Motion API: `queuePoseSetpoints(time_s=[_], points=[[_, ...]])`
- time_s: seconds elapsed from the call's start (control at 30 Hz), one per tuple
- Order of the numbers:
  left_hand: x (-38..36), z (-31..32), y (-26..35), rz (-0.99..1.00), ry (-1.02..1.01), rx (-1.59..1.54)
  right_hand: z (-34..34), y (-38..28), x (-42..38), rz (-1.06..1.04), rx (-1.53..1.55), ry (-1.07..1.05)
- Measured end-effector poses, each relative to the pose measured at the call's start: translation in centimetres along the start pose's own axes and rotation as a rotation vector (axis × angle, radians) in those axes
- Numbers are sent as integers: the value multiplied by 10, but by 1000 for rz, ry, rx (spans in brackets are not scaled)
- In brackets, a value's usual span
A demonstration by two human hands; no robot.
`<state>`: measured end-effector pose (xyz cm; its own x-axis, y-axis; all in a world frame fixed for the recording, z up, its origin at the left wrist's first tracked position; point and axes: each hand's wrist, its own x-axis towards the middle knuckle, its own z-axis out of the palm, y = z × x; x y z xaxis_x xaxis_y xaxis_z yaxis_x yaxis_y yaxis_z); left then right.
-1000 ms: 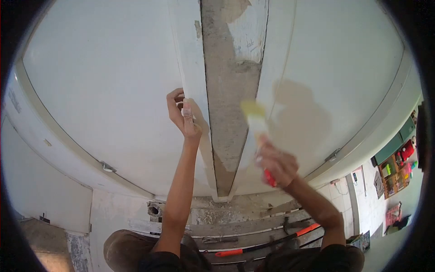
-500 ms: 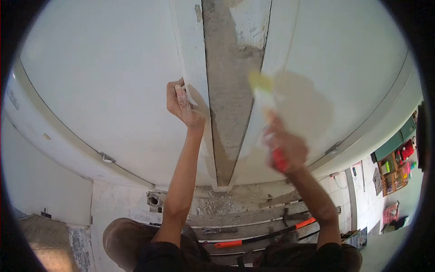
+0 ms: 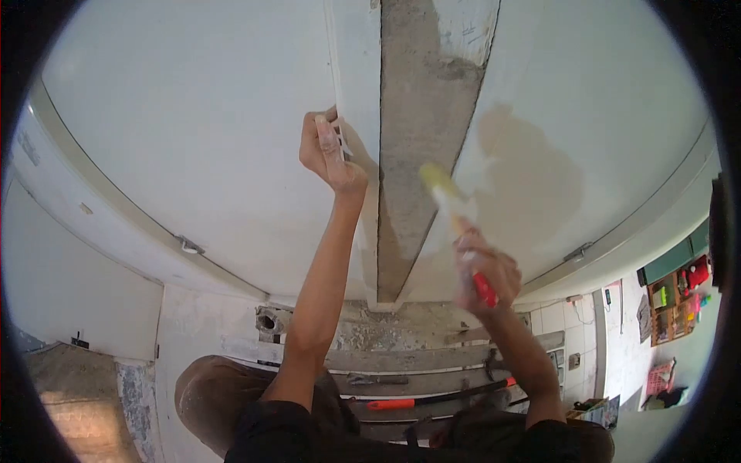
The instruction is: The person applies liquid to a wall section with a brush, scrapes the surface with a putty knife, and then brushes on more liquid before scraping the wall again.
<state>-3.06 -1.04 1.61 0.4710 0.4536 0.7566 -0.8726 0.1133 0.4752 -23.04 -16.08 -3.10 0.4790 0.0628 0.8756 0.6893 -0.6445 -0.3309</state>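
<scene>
My right hand [image 3: 490, 272] grips a paintbrush [image 3: 445, 193] with pale yellow bristles and red on its handle end. The bristles are blurred and overlap the bare grey concrete strip [image 3: 409, 154] near its right edge. Higher up, beside the left white panel [image 3: 231, 131], my left hand [image 3: 330, 153] is closed with the thumb pressed in. A whitish, thin-edged piece shows past its fingers, but I cannot tell what it is. The concrete strip runs between the left panel and the right white panel [image 3: 617, 92].
Below lies scaffold planking [image 3: 440, 383] with a red-and-black bar-like tool [image 3: 391, 403] on it. A metal latch [image 3: 187, 245] sits on the left panel's frame, another latch [image 3: 577, 251] on the right. Shelves [image 3: 670, 309] with colourful items stand far right.
The brush in my right hand has swung down and left, from the right panel's edge onto the concrete strip. My left hand keeps its closed pose while the view has shifted.
</scene>
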Motion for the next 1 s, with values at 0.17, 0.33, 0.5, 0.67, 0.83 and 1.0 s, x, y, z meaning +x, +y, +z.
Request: queuePoseSetpoints(time_s=[0.17, 0.33, 0.5, 0.67, 0.83, 1.0], points=[[7, 4, 4, 17, 68, -148, 30, 35, -71, -302, -342, -221], [12, -10, -5, 25, -40, -121, 56, 33, -92, -211, -300, -367], [20, -17, -4, 19, -98, -95, 24, -16, -25, -208, -195, -305], [24, -26, -8, 1, -178, -55, 33, -6, 41, -277, 76, 170], [29, -28, -11, -25, -220, -116, 70, 40, -61, -24, 17, -246], [22, -29, -8, -45, -208, -92, 118, 89, -231, 392, -234, -634]])
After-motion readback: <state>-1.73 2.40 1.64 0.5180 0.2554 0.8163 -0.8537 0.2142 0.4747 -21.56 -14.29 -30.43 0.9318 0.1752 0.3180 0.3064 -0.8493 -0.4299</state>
